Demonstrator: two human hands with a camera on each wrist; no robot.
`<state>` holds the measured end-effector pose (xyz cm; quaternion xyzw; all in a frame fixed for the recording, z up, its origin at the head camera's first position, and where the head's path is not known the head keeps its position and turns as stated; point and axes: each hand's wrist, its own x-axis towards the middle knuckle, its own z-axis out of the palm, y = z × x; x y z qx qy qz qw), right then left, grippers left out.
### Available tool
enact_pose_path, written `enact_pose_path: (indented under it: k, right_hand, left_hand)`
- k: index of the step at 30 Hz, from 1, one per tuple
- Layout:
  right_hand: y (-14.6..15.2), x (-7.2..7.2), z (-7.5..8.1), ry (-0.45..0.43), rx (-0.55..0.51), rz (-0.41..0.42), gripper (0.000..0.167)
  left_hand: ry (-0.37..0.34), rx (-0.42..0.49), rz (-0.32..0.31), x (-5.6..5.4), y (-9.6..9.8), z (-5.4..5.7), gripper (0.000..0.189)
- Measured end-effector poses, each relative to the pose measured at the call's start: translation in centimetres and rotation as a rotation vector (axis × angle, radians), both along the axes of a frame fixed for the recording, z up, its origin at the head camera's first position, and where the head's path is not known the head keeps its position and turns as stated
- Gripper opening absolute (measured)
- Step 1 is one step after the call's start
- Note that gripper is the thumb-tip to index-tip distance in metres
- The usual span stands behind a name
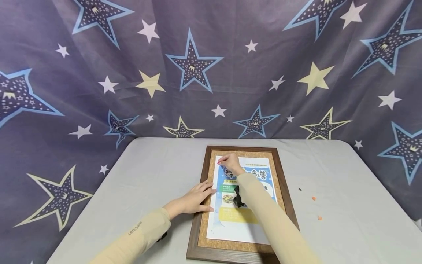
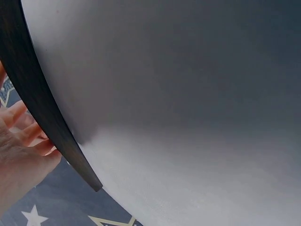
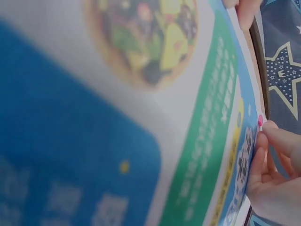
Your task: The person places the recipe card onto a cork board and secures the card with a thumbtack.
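A poster (image 1: 239, 231) with blue, green and yellow print lies on a cork board (image 1: 202, 236) in a dark wooden frame (image 1: 194, 240). My right hand (image 1: 232, 163) is at the poster's upper left corner, thumb and fingers curled together around a pink push pin (image 3: 260, 120). How deep the pin sits cannot be seen. Lower down on the left side, my left hand (image 1: 196, 197) rests across the frame, its spread fingers reaching onto the poster's left edge. Part of the poster is hidden under my right forearm. The left wrist view shows the frame's edge (image 2: 51, 117) with fingers behind it.
To the right of the board, two small orange bits (image 1: 314, 198) and a tiny dark piece (image 1: 300, 189) lie on the grey-covered table (image 1: 158, 165). A star-patterned curtain (image 1: 197, 106) hangs behind the table's far edge and along its sides.
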<state>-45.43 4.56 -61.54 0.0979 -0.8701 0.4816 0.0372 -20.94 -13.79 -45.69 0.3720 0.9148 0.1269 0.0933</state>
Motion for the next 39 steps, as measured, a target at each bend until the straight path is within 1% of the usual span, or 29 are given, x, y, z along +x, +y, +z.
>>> enact_pose_path:
  k: [2,3,4,5,6,8,9,10,12,13,14,15,17,19,20,22,23,24,26,28,29,31,37,39]
  right_hand:
    - [0.2,-0.6,-0.8,-0.040,-0.008,0.028,0.006]
    - [0.3,-0.8,-1.2,-0.029,-0.019,0.044,0.005]
    - [0.5,-0.8,-1.2,-0.038,-0.018,0.064,0.005]
    - [0.6,-0.5,-0.8,-0.067,-0.020,0.084,0.006]
    - [0.7,-0.2,-0.4,-0.073,-0.022,0.105,0.006]
    - [0.9,1.3,1.3,-0.100,-0.022,0.143,0.008]
    - [1.0,2.3,2.6,-0.131,-0.022,0.161,0.011]
    - [1.1,3.1,3.6,-0.124,-0.025,0.184,0.012]
    - [1.3,5.1,6.3,-0.146,-0.004,0.208,0.017]
    - [1.5,5.8,7.2,-0.120,-0.010,0.240,0.019]
    - [1.6,6.4,8.1,-0.116,-0.008,0.264,0.021]
    - [1.7,7.0,9.0,-0.142,0.004,0.273,0.022]
    - [1.9,7.4,9.6,-0.132,0.026,0.310,0.023]
    - [2.2,6.8,8.8,-0.072,0.049,0.347,0.022]
    - [2.3,6.4,8.4,-0.066,0.072,0.351,0.022]
    - [2.6,5.8,7.4,-0.026,0.118,0.366,0.022]
    - [2.8,5.4,6.7,0.018,0.129,0.373,0.022]
    - [3.0,5.3,6.5,0.016,0.154,0.368,0.021]
    - [3.0,8.2,9.8,-0.006,0.179,0.368,0.022]
    - [3.0,11.3,13.7,-0.048,0.216,0.359,0.022]
    - [3.0,12.6,15.2,-0.036,0.212,0.362,0.021]
    - [3.0,15.7,19.2,-0.067,0.228,0.363,0.022]
    - [4.2,16.5,20.0,-0.051,0.211,0.413,0.023]
    - [4.7,16.7,20.1,-0.040,0.217,0.415,0.022]
  left_hand:
    - [-0.003,-0.001,0.003,0.0,0.0,0.0,0.064]
    - [-0.003,-0.001,0.004,0.0,0.0,0.0,0.064]
    - [-0.002,-0.001,0.003,0.0,0.0,0.0,0.064]
    - [0.000,-0.001,0.001,0.0,0.0,0.0,0.064]
    - [0.002,-0.002,-0.001,0.0,0.0,0.0,0.064]
    - [0.003,-0.003,-0.004,0.0,0.0,0.1,0.064]
    - [0.003,-0.005,-0.006,0.0,0.0,0.2,0.064]
    - [0.003,-0.006,-0.007,0.0,0.0,0.2,0.064]
    - [0.001,-0.010,-0.011,-0.1,0.0,0.3,0.064]
    - [0.000,-0.011,-0.013,0.0,0.0,0.3,0.064]
    - [0.002,-0.013,-0.016,-0.1,0.0,0.4,0.064]
    - [0.001,-0.015,-0.017,-0.1,0.0,0.4,0.064]
    - [0.001,-0.020,-0.019,0.0,0.1,0.5,0.064]
    - [0.001,-0.023,-0.017,0.0,0.1,0.6,0.064]
    - [0.000,-0.024,-0.017,0.0,0.1,0.6,0.064]
    - [0.000,-0.025,-0.016,0.1,0.1,0.6,0.064]
    - [-0.001,-0.024,-0.016,0.1,0.1,0.6,0.064]
    - [-0.001,-0.023,-0.017,0.1,0.1,0.6,0.063]
    - [0.002,-0.020,-0.021,0.1,0.1,0.6,0.063]
    - [0.004,-0.018,-0.023,0.1,0.1,0.6,0.063]
    - [0.005,-0.017,-0.023,0.2,0.1,0.5,0.063]
    - [0.007,-0.017,-0.026,0.2,0.1,0.5,0.063]
    - [0.007,-0.018,-0.025,0.2,0.1,0.6,0.064]
    - [0.007,-0.021,-0.024,0.2,0.2,0.6,0.064]
